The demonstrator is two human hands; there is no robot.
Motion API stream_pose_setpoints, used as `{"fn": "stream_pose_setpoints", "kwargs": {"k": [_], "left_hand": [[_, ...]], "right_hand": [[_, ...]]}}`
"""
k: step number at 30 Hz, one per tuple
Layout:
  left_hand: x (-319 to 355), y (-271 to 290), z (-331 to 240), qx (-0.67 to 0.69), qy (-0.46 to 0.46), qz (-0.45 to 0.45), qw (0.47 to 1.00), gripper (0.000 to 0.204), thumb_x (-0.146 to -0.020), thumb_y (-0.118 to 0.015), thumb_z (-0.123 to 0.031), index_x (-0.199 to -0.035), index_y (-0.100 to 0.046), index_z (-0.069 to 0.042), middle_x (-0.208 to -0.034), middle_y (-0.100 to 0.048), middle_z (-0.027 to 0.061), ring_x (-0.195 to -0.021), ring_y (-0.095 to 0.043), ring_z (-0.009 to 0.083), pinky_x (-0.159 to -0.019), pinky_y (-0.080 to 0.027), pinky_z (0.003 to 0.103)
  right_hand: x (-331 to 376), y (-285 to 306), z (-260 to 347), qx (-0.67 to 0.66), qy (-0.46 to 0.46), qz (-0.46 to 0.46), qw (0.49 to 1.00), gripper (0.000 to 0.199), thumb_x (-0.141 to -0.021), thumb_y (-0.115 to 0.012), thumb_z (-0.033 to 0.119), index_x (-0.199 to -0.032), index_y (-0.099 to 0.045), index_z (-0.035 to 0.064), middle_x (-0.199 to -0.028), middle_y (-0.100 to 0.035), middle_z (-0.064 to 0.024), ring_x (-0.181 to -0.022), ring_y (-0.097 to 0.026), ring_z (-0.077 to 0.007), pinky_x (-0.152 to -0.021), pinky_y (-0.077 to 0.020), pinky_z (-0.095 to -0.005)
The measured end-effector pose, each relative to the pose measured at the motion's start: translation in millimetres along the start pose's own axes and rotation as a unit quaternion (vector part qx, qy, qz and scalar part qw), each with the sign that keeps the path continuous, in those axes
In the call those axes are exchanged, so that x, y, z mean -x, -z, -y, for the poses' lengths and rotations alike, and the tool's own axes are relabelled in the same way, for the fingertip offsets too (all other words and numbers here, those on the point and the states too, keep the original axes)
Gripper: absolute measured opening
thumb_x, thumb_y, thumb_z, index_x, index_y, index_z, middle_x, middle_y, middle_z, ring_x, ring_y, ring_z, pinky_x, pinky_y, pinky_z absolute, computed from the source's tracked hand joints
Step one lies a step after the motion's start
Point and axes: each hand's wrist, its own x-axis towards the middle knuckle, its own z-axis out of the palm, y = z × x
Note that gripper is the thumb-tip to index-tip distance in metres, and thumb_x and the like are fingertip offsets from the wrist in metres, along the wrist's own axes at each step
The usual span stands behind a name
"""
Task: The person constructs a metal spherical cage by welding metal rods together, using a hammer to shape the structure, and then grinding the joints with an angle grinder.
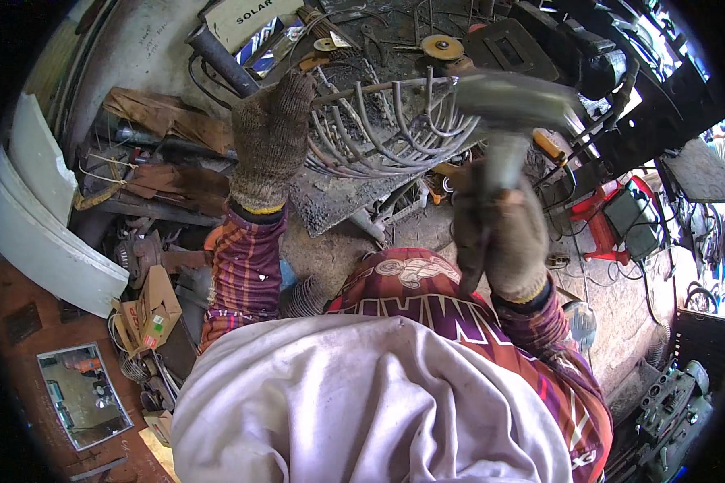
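Left hand [274, 133] gripping left end of bent-rod rack [379, 165], upper middle, long side running left-right. Right hand [503, 233] squeezing blurry hammer [507, 157], rack lying up-left of it.

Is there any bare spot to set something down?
Concrete floor between the red-framed case and the grey machine looks mostly bare, as does the brown sheet beside the mirror-like panel. It's crowded round the curved metal rods, with the left hand, right hand and blurred hammer close by.

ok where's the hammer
In the head view, the hammer is right of centre in the gloved right hand, its blurred head appearing beside the curved metal rods.
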Motion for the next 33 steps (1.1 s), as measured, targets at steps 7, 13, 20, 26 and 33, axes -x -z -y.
{"fn": "stream_pose_setpoints", "kwargs": {"k": [7, 13, 20, 26, 33], "left_hand": [[-2.3, 1.1, -9.8, 0.132, 0.187, 0.030, 0.973, 0.048, -0.098, -0.056, -0.043, -0.087, -0.068, 0.002, -0.059, -0.057, 0.0105, -0.055, -0.057, 0.0200, -0.050, -0.040, 0.039], [4.4, 4.7, 3.5, 0.068, 0.142, -0.010, 0.988, 0.036, -0.098, -0.056, -0.035, -0.094, -0.070, -0.002, -0.062, -0.059, 0.0123, -0.057, -0.060, 0.0286, -0.051, -0.042, 0.040], [6.8, 2.0, 10.8, -0.086, -0.138, -0.042, 0.986, 0.035, -0.092, -0.060, -0.013, -0.127, -0.060, -0.014, -0.076, -0.065, 0.0141, -0.059, -0.062, 0.0313, -0.053, -0.048, 0.041], [4.6, 7.3, -3.0, -0.064, -0.139, -0.026, 0.988, 0.036, -0.092, -0.060, -0.012, -0.128, -0.059, -0.014, -0.076, -0.065, 0.0139, -0.058, -0.062, 0.0315, -0.052, -0.048, 0.040], [7.5, 8.0, 10.3, -0.117, -0.173, -0.043, 0.977, 0.033, -0.095, -0.059, -0.019, -0.126, -0.060, -0.007, -0.074, -0.065, 0.0120, -0.057, -0.062, 0.0289, -0.052, -0.047, 0.039]], "right_hand": [[-2.0, 10.1, -9.9, 0.140, -0.052, 0.127, 0.981, 0.039, -0.101, -0.052, 0.037, -0.113, -0.055, -0.0003, -0.067, -0.052, -0.0006, -0.044, -0.043, -0.0086, -0.038, -0.0338, -0.0258], [0.4, 12.0, -8.2, 0.010, 0.029, -0.044, 0.999, 0.055, -0.097, -0.053, 0.051, -0.117, -0.054, -0.0004, -0.062, -0.051, -0.0039, -0.039, -0.043, -0.0114, -0.032, -0.0332, -0.0247], [3.5, -1.3, -16.2, 0.035, 0.010, 0.006, 0.999, 0.047, -0.104, -0.044, 0.040, -0.119, -0.053, -0.0036, -0.063, -0.053, -0.0041, -0.043, -0.047, -0.0097, -0.039, -0.0346, -0.0207], [8.3, -11.8, -3.2, 0.056, -0.069, -0.010, 0.996, 0.045, -0.103, -0.045, 0.038, -0.118, -0.053, -0.0034, -0.063, -0.052, -0.0034, -0.042, -0.043, -0.0091, -0.036, -0.0328, -0.0228], [13.2, 2.6, -10.0, 0.210, 0.080, 0.025, 0.974, 0.040, -0.102, -0.046, 0.038, -0.114, -0.055, 0.0011, -0.060, -0.051, -0.0022, -0.042, -0.045, -0.0105, -0.039, -0.0386, -0.0243]]}}
